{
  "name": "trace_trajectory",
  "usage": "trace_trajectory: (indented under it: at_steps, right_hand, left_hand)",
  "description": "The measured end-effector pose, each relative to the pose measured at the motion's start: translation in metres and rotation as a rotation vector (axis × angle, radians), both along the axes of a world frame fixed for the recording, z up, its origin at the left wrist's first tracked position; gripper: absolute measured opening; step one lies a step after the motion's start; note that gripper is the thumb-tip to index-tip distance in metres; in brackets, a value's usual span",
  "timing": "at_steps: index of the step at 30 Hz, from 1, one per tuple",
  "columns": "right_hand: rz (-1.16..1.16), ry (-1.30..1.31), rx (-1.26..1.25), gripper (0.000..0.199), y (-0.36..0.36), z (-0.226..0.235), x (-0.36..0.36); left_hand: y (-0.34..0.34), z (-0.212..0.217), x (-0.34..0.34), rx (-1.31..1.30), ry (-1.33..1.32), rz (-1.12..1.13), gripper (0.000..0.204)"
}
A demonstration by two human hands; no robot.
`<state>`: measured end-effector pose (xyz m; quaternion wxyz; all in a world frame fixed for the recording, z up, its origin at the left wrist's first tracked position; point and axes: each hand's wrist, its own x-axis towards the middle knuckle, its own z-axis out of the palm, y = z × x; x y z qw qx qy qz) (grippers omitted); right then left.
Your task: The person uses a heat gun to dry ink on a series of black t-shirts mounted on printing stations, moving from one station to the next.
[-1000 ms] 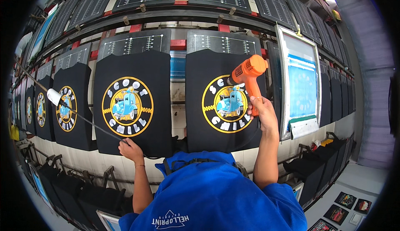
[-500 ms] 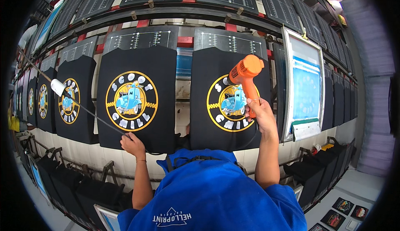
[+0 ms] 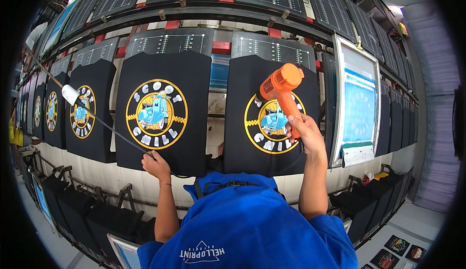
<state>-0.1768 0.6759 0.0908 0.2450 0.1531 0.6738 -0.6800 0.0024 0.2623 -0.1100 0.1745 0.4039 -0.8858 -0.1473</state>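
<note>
My right hand [image 3: 307, 134] is closed round the handle of an orange heat gun [image 3: 282, 87]. Its dark nozzle points down and left, over the upper part of a round yellow, white and blue scooter print on a black shirt [image 3: 238, 109]. Whether the nozzle touches the cloth I cannot tell. My left hand [image 3: 156, 166] grips a black power cord [image 3: 114, 130] near the lower edge of the neighbouring black shirt [image 3: 194, 123], which carries the same print. From there the cord runs up left to a white socket-like connector [image 3: 70, 94], hung on a slanting line.
More printed shirts lie on boards leftward. A framed screen [image 3: 358, 99] with blue mesh and a green-edged squeegee [image 3: 357, 153] stands right of the heat gun. Behind runs a metal rail [image 3: 218, 13] with bare marked boards; dark shirts [image 3: 114, 223] hang low on the left.
The heat gun has swung slightly left across the print, its nozzle nearer the upper left of the ring. My left hand still grips the cord, and the whole view has shifted a little.
</note>
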Motion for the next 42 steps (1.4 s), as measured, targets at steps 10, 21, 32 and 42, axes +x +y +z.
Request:
trace_trajectory:
  at_steps: [10,21,32,42]
  right_hand:
    - [0.091,-0.017,-0.018,0.023,-0.005,0.0,-0.004]
    - [0.19,-0.047,-0.01,0.028,-0.023,0.007,0.029]
    - [0.301,-0.091,0.005,0.03,-0.01,0.007,0.066]
    - [0.35,-0.171,0.001,0.028,0.024,0.018,0.103]
  left_hand:
    - [0.002,0.004,-0.001,0.008,0.005,0.005,0.026]
    - [0.0,-0.002,0.001,-0.026,-0.013,-0.005,0.029]
    - [0.002,-0.002,0.001,-0.075,-0.004,0.004,0.03]
    - [0.003,-0.004,0.002,-0.124,-0.017,0.023,0.033]
